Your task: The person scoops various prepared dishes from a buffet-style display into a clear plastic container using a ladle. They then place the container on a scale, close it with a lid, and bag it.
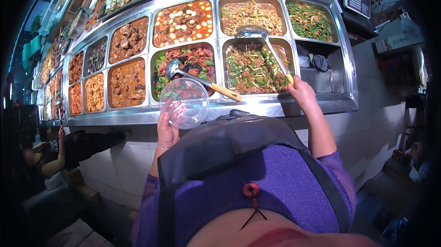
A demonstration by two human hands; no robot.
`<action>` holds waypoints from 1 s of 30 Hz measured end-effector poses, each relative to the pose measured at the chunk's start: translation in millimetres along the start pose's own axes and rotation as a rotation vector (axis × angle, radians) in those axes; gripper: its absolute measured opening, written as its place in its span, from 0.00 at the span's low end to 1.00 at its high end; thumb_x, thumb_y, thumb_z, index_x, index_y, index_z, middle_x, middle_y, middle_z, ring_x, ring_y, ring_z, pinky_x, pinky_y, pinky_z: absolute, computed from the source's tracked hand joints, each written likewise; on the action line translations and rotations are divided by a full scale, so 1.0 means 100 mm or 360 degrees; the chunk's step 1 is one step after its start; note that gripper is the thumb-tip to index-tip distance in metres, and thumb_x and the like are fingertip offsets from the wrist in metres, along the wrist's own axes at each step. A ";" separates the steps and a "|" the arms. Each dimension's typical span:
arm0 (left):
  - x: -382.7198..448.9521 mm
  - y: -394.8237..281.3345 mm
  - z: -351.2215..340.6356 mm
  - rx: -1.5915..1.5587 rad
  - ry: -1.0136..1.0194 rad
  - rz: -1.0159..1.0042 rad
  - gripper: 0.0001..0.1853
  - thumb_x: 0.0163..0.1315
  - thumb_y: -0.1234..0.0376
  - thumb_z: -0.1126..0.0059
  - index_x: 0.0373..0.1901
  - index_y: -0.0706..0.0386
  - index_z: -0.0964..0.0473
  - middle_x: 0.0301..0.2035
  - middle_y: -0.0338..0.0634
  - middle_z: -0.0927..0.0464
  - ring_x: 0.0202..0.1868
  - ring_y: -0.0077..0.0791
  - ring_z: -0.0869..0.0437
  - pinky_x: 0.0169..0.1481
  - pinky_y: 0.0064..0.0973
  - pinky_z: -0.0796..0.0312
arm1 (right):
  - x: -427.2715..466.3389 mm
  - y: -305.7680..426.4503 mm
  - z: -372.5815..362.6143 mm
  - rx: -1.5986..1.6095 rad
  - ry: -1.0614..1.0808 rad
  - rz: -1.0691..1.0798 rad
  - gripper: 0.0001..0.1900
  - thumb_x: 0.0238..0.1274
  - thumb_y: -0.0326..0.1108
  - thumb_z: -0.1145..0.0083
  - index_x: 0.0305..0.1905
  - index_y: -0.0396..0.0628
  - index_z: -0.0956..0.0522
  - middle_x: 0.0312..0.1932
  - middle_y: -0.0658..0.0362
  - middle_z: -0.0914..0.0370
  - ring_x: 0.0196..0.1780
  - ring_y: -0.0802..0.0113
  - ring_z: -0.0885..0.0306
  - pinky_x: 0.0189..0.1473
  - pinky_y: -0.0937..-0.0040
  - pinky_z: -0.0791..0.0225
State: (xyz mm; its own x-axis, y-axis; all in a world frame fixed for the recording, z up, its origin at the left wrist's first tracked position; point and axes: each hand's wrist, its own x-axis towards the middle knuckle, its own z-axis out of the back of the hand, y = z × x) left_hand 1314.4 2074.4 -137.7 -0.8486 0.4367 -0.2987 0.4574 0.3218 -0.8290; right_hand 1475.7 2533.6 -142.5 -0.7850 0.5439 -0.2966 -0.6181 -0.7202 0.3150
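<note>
My left hand [168, 124] holds a round clear plastic bowl [188, 112] over the counter's front edge, its fingers showing through the wall. My right hand [301, 92] grips the yellow handle of a metal ladle [277, 54]. The ladle's bowl rests by the divider between a pan of pale shredded food [251, 14] and a pan of sliced meat with green vegetables [256, 69]. A second ladle [203, 80], also yellow-handled, lies across a pan of red sliced meat and green peppers [186, 61], with its handle end on the steel rim.
The steel serving counter [272, 106] also holds a pan of eggs in red sauce [181, 23] and green beans [308, 21]. A dark cloth [318, 62] lies in the right-hand well. A scale [356, 0] stands back right. Another person [55, 159] is at the far left.
</note>
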 end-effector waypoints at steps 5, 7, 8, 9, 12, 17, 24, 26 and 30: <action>0.01 0.02 -0.06 0.0029 0.0013 0.0046 0.40 0.66 0.50 0.44 0.71 0.65 0.44 0.60 0.54 0.30 0.60 0.43 0.24 0.62 0.36 0.29 | -0.15 -0.03 -0.01 0.0014 0.0017 -0.0038 0.17 0.64 0.47 0.48 0.43 0.42 0.30 0.35 0.42 0.19 0.42 0.41 0.20 0.43 0.46 0.30; 0.02 0.02 -0.07 0.0029 0.0016 0.0056 0.40 0.66 0.50 0.44 0.71 0.65 0.44 0.60 0.55 0.30 0.60 0.43 0.23 0.62 0.36 0.29 | -0.14 -0.07 0.00 0.0057 0.0066 -0.0087 0.18 0.64 0.47 0.48 0.44 0.41 0.29 0.37 0.42 0.18 0.43 0.41 0.20 0.45 0.46 0.29; 0.01 0.02 -0.08 0.0026 0.0018 0.0059 0.40 0.66 0.50 0.44 0.71 0.65 0.44 0.60 0.55 0.30 0.60 0.43 0.23 0.62 0.36 0.29 | -0.13 -0.08 0.01 0.0077 0.0074 -0.0112 0.18 0.64 0.47 0.48 0.44 0.41 0.28 0.37 0.42 0.18 0.44 0.42 0.20 0.46 0.46 0.29; 0.01 0.03 -0.08 0.0014 0.0046 0.0048 0.40 0.66 0.51 0.44 0.71 0.65 0.44 0.60 0.55 0.30 0.60 0.43 0.23 0.62 0.36 0.29 | -0.12 -0.09 0.01 0.0047 0.0080 -0.0110 0.18 0.64 0.46 0.48 0.45 0.41 0.28 0.38 0.42 0.18 0.44 0.42 0.20 0.46 0.46 0.28; -0.02 0.04 -0.10 0.0026 0.0010 0.0047 0.39 0.66 0.51 0.44 0.71 0.65 0.44 0.61 0.55 0.30 0.60 0.42 0.23 0.62 0.35 0.29 | -0.11 -0.11 0.00 -0.0006 0.0042 -0.0073 0.18 0.64 0.46 0.48 0.46 0.41 0.28 0.38 0.42 0.18 0.45 0.42 0.20 0.47 0.46 0.28; -0.09 0.07 -0.13 0.0032 -0.0007 0.0059 0.40 0.66 0.51 0.43 0.71 0.66 0.44 0.61 0.55 0.30 0.59 0.42 0.23 0.62 0.35 0.29 | 0.07 -0.06 -0.08 -0.0044 0.0055 -0.0074 0.19 0.64 0.47 0.50 0.48 0.41 0.27 0.41 0.42 0.18 0.47 0.43 0.20 0.48 0.46 0.28; -0.13 0.09 -0.12 0.0012 -0.0005 0.0063 0.40 0.66 0.51 0.42 0.71 0.65 0.43 0.60 0.55 0.29 0.58 0.43 0.22 0.62 0.35 0.28 | 0.41 0.06 -0.16 0.0100 0.0086 -0.0111 0.22 0.63 0.50 0.50 0.53 0.44 0.28 0.44 0.43 0.18 0.49 0.45 0.20 0.52 0.50 0.29; -0.13 0.10 -0.12 0.0014 -0.0023 0.0071 0.39 0.66 0.52 0.42 0.71 0.65 0.43 0.60 0.55 0.29 0.58 0.43 0.21 0.62 0.35 0.28 | 0.47 0.10 -0.19 0.0106 0.0042 -0.0101 0.23 0.63 0.50 0.49 0.54 0.44 0.28 0.44 0.43 0.18 0.50 0.45 0.20 0.52 0.50 0.29; -0.14 0.10 -0.14 -0.0001 0.0028 0.0061 0.38 0.66 0.53 0.42 0.70 0.66 0.42 0.59 0.55 0.29 0.58 0.43 0.21 0.62 0.36 0.28 | 0.54 0.17 -0.18 0.0113 -0.0004 -0.0086 0.23 0.63 0.51 0.49 0.54 0.44 0.27 0.44 0.43 0.18 0.50 0.46 0.20 0.51 0.50 0.29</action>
State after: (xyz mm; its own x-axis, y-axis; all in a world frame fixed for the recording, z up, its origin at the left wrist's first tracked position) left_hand 1334.6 2083.7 -135.0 -0.8257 0.4636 -0.3214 0.4894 0.3054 -0.8168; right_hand 1423.4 2543.0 -169.0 -0.7504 0.5824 -0.3126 -0.6610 -0.6574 0.3619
